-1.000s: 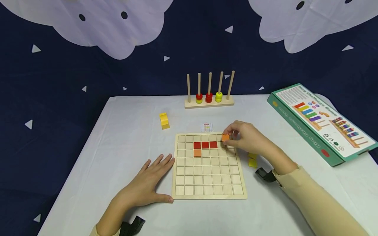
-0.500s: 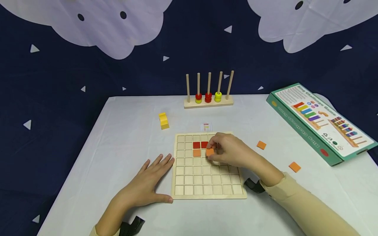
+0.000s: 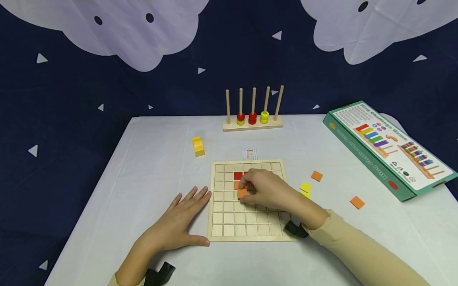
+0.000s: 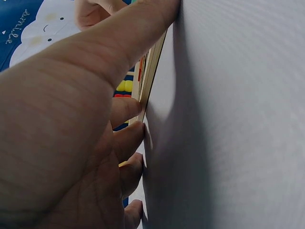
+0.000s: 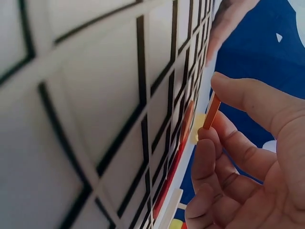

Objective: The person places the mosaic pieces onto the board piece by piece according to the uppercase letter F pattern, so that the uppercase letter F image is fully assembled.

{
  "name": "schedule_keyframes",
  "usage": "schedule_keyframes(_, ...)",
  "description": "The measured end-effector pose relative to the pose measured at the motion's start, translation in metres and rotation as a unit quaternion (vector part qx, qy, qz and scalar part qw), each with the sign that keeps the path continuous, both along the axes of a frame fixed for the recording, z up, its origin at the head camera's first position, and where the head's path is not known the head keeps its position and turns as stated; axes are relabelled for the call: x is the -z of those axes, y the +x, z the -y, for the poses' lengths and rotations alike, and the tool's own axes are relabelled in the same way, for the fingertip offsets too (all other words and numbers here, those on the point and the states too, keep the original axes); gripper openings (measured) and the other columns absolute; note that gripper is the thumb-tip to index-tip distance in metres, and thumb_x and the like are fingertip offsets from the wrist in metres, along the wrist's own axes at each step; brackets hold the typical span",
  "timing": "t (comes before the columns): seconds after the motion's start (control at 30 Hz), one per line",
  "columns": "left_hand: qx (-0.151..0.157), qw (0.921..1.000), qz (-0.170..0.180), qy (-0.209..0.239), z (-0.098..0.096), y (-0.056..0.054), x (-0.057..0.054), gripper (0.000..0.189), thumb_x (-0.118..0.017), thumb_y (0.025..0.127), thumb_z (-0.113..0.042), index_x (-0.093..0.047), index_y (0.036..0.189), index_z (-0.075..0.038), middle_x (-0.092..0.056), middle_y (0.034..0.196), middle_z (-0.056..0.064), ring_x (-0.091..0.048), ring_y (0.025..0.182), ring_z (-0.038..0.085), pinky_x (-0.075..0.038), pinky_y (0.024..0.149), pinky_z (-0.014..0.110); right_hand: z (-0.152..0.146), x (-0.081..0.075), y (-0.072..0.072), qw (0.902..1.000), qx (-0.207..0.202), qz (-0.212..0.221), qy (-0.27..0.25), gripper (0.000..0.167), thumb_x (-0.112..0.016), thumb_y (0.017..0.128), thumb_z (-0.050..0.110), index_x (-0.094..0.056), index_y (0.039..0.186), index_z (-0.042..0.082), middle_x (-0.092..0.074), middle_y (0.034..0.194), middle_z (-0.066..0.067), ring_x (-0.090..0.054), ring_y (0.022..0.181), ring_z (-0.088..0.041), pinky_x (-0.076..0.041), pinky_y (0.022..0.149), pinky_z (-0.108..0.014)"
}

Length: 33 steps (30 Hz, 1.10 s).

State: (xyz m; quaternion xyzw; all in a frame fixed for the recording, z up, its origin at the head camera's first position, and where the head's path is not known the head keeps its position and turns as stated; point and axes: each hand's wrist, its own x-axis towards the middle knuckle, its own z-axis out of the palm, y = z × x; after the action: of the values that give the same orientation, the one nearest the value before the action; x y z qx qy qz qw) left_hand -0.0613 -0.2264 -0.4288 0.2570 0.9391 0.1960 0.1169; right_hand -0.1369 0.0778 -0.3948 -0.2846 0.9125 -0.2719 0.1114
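My right hand pinches an orange square tile between thumb and fingertips. It is over the wooden grid board, just below a second orange tile lying in a cell. In the right wrist view the held tile is tilted on edge, apart from the grid. A red tile shows in the row above; my hand mostly covers the others beside it. Flat on the table with fingers spread, my left hand touches the board's left edge with its fingertips, as the left wrist view also shows.
Right of the board lie loose orange tiles and yellow tiles. A small pattern card sits behind it. Farther back stand a peg rack with rings and a yellow curved block. A green game box occupies the right.
My right hand has carried the orange tile leftward and nearer, from the board's upper right corner to beneath the placed orange tile. Loose tiles on the right came into view. My left hand stayed still.
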Motion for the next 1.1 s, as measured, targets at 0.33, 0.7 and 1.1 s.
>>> schedule_keyframes(0.33,0.000,1.0000,0.001,-0.003,0.000,0.000,0.000,0.123,-0.084,0.076,-0.073,-0.029,0.172,-0.020,-0.028,0.179,0.002,-0.023,0.167,0.036,-0.021,0.127,0.076,0.007,0.005,0.002,0.9999,-0.003,-0.013,0.002,0.024,-0.093,0.084,0.022,-0.076,0.099,0.014,-0.063,0.083,0.004,-0.053,0.075,-0.007,-0.047,0.071,-0.024)
schedule_keyframes(0.7,-0.003,1.0000,0.005,-0.003,0.001,0.000,-0.001,0.123,-0.082,0.076,-0.075,-0.029,0.172,-0.020,-0.028,0.179,0.002,-0.022,0.167,0.036,-0.020,0.128,0.075,0.009,0.011,0.003,0.9993,-0.018,-0.033,-0.008,0.022,-0.093,0.083,0.020,-0.077,0.096,0.015,-0.070,0.087,0.006,-0.055,0.078,-0.006,-0.050,0.075,-0.023)
schedule_keyframes(1.1,0.001,1.0000,-0.001,0.000,0.000,0.000,0.000,0.123,-0.083,0.076,-0.074,-0.029,0.172,-0.020,-0.029,0.179,0.002,-0.023,0.167,0.037,-0.021,0.127,0.076,0.007,0.010,0.002,0.9994,-0.021,-0.021,-0.017,0.018,-0.092,0.084,0.015,-0.078,0.095,0.011,-0.071,0.087,0.003,-0.057,0.074,-0.006,-0.050,0.070,-0.019)
